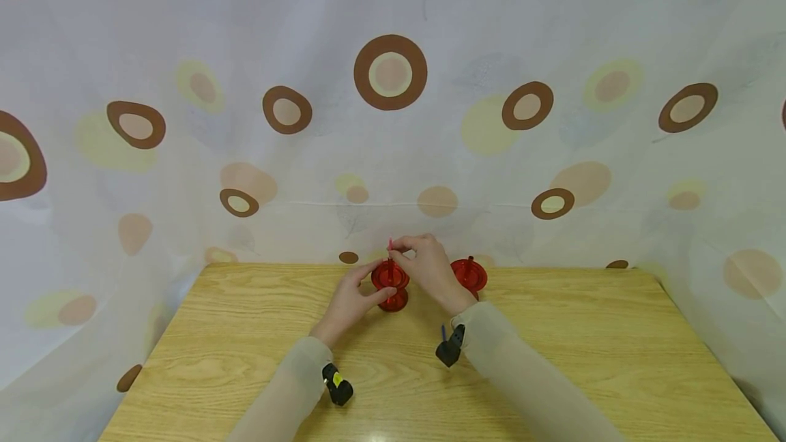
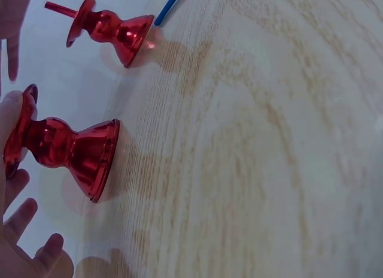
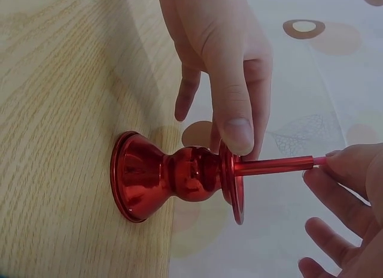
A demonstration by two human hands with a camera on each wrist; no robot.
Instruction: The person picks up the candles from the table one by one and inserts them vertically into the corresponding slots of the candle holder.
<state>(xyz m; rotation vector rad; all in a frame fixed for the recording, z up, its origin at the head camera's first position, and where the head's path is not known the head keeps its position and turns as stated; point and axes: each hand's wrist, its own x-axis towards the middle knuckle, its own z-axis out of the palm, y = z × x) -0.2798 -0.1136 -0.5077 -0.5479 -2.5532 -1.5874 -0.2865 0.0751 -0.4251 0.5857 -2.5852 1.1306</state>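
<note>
Pale cloth [image 1: 393, 162] printed with brown rings hangs behind a wood-grained table [image 1: 184, 367], and near the table's far edge a red candle holder [image 3: 194, 173] stands upright. The left hand [image 1: 348, 302] grips the holder's dish [image 3: 236, 200], thumb pressing its edge and fingers reaching round behind; the right hand [image 1: 430, 266] pinches a thin pink stick [image 3: 319, 160] right at the mouth of the holder's tube [image 3: 275, 166]. A second red holder [image 2: 108, 26] stands to the right, with a blue stick [image 2: 170, 6] near it.

Done well, this step would mean lining the pink stick up with the tube, so that any push runs straight down; a sideways lean could bend it or tip the narrow-waisted holder. The left hand looks well placed to resist that, firm but light. How deep the stick sits is hard to tell, as the tube hides it, so feel may guide better than sight
</note>
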